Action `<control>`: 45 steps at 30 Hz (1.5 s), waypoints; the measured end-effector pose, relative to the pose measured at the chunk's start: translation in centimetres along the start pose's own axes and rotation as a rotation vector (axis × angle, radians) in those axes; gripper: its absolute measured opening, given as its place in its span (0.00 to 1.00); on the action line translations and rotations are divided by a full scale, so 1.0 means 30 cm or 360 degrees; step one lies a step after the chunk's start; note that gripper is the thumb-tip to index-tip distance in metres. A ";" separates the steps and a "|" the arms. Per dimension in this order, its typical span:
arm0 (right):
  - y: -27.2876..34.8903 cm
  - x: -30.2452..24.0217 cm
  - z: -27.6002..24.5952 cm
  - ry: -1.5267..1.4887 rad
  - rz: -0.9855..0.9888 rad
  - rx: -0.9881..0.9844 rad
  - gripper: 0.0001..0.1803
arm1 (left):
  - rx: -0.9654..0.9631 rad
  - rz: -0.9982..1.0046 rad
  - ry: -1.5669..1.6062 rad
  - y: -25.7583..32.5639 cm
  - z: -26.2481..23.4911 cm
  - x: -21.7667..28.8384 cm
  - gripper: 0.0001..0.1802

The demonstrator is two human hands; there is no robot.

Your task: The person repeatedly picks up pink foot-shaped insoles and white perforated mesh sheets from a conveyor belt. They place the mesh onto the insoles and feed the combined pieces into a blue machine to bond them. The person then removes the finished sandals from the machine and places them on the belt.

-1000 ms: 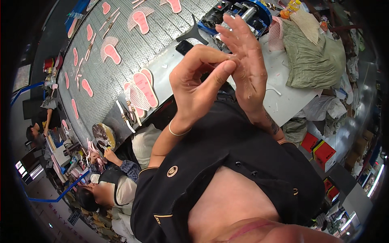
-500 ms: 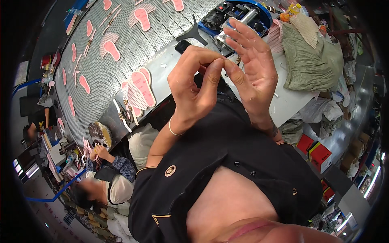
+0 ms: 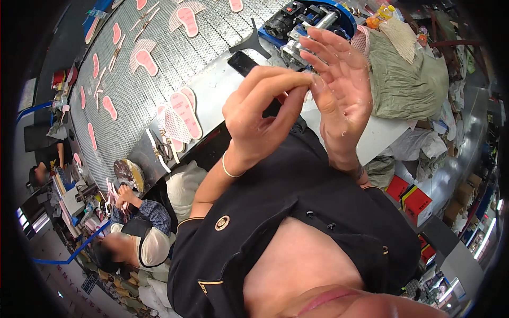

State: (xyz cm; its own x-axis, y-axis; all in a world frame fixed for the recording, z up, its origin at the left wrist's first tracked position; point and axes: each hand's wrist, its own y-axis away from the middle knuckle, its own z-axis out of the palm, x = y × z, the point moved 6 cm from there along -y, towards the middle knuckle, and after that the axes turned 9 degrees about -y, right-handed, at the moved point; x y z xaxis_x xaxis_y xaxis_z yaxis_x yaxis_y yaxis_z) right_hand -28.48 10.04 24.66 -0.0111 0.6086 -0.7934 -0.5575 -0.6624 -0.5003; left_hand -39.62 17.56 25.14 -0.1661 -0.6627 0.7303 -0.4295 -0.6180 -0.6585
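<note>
My left hand is raised over the near edge of the work surface, its thumb and index finger brought together in a pinch. Their tips meet the tip of my right thumb; whatever lies between them, if anything, is too small to make out. My right hand is held up beside it, palm turned inward and fingers stretched apart. Behind my left hand a black phone lies on the metal ledge. To its left rests a small pile of pink insoles with a perforated white piece among them.
Pink insoles and thin straps are spread over a metal mesh belt. A blue-and-black machine stands at the far side. Green cloth lies at right, above a red-and-yellow box. A co-worker sits at lower left.
Both hands have shifted slightly right, and my left index finger has straightened toward my right thumb's tip. More of the phone shows. The insoles on the belt have moved slightly farther away.
</note>
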 end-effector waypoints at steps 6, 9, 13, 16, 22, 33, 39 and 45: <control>-0.012 0.015 -0.027 0.0011 0.0015 0.0009 0.23 | -0.0138 -0.0168 0.0096 0.022 0.033 -0.058 0.07; -0.019 0.040 -0.030 -0.0156 0.0189 0.0035 0.22 | -0.0321 -0.0361 0.0221 0.059 0.045 -0.093 0.05; -0.019 0.080 -0.032 -0.0663 0.0482 0.0073 0.22 | -0.0264 -0.0441 0.0407 0.052 0.082 -0.090 0.04; -0.024 0.086 -0.029 -0.0628 0.0445 0.0103 0.23 | -0.0197 -0.0544 0.0445 0.036 0.096 -0.083 0.07; -0.024 0.083 -0.026 -0.0221 0.0259 0.0116 0.22 | -0.0142 -0.0470 0.0398 0.020 0.106 -0.065 0.11; -0.031 0.058 -0.018 0.0168 -0.0199 0.0071 0.22 | -0.0135 -0.0453 0.0324 -0.001 0.083 -0.078 0.05; -0.025 0.067 -0.003 0.0100 -0.0028 0.0080 0.20 | -0.0026 -0.0451 0.0392 0.009 0.055 -0.097 0.05; -0.021 0.097 -0.004 -0.0497 0.0359 0.0074 0.28 | -0.0023 -0.0572 0.0722 0.019 0.024 -0.121 0.03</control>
State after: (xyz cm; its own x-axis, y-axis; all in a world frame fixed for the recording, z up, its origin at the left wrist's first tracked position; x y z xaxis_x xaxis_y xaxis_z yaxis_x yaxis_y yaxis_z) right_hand -28.06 12.19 22.62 -0.3861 0.5583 -0.7343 -0.5492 -0.7787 -0.3032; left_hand -38.61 19.32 21.98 -0.3701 -0.1628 0.9146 -0.5407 -0.7628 -0.3546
